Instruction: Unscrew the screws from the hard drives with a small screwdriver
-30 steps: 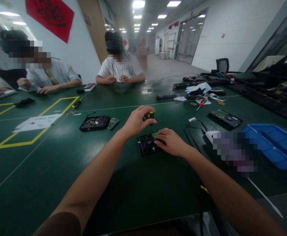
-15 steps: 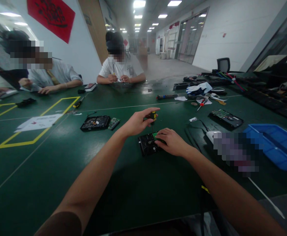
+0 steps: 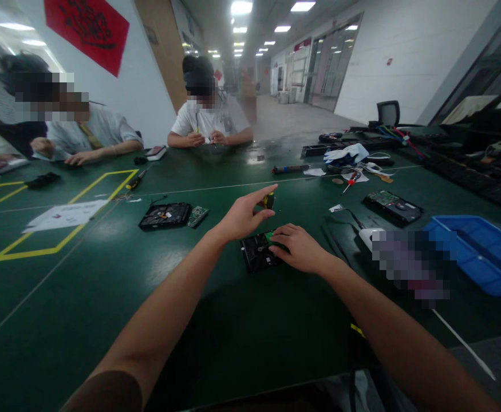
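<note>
Pose: left hand [image 3: 245, 216] raised, pinching screwdriver [image 3: 269, 201] | right hand [image 3: 298, 246] low, holding hard drive [image 3: 255, 254]

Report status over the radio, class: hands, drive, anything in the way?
Left hand at yellow-and-black screwdriver. Right hand on black drive. Right hand hides part of drive.

Bright ceiling lights [image 3: 241, 8] shone in rows above a room with a white right wall [image 3: 387, 80] and a white left wall [image 3: 147, 97], the latter bearing a red sheet [image 3: 111, 54] with black markings beside a brown panel [image 3: 158, 43]. Behind the green table [image 3: 224, 337], a grey floor [image 3: 295, 114] stretched past glass doors [image 3: 332, 71], and a dark chair [image 3: 388, 113] stood towards the right.
</note>
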### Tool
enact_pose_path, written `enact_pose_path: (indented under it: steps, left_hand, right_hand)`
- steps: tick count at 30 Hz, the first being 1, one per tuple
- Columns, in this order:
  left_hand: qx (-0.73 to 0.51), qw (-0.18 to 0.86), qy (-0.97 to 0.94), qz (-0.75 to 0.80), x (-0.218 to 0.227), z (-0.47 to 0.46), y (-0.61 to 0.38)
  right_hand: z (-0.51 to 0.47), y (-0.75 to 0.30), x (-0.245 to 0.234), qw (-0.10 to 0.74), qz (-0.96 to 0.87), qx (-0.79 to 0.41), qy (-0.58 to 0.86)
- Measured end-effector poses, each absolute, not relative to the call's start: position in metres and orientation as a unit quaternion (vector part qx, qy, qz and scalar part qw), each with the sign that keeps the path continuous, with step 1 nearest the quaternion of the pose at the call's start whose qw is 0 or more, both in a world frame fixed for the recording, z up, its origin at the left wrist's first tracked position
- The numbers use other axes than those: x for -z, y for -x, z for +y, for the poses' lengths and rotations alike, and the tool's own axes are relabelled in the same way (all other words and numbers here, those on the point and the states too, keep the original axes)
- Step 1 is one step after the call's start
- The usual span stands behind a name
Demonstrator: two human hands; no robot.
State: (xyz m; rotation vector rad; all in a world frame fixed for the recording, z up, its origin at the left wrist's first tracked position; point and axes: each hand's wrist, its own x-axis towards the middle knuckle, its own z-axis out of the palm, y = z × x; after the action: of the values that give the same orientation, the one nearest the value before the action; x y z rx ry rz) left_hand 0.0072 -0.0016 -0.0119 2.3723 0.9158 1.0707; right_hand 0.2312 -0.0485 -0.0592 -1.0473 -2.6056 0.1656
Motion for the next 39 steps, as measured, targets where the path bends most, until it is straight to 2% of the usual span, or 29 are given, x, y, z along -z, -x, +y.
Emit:
enact_pose_path:
  steps: [2, 4, 12, 19, 27, 34, 39]
  left_hand:
    - [-0.368, 0.255, -0.841, 0.305, 0.0123, -0.0013, -0.0054]
    - [-0.368, 0.277, -0.834, 0.304, 0.0128, -0.0007, -0.0043]
    - [-0.395, 0.151, -0.835, 0.352, 0.0113, 0.0009, -0.0031]
    - [-0.374, 0.219, -0.833, 0.344, 0.0063, -0.0008, -0.0002]
    - [-0.378, 0.113, -0.845, 0.362, 0.0082, 0.0005, -0.0034]
    - [-0.394, 0.142, -0.834, 0.359, 0.0065, -0.0013, -0.0026]
    - [-0.375, 0.261, -0.830, 0.320, 0.0070, -0.0009, -0.0007]
  right_hand:
    - [-0.0481, -0.2313, 0.0592, 0.164, -0.914, -0.060, 0.366]
    - [-0.0479, -0.2314, 0.0589, 0.162, -0.915, -0.060, 0.366]
    - [-0.0490, -0.2302, 0.0567, 0.158, -0.915, -0.057, 0.367]
    - [-0.0482, -0.2310, 0.0593, 0.162, -0.914, -0.054, 0.369]
    - [-0.0473, -0.2311, 0.0594, 0.163, -0.914, -0.059, 0.367]
    - [-0.0477, -0.2311, 0.0592, 0.168, -0.913, -0.056, 0.367]
    - [-0.0483, -0.2315, 0.0584, 0.165, -0.915, -0.059, 0.363]
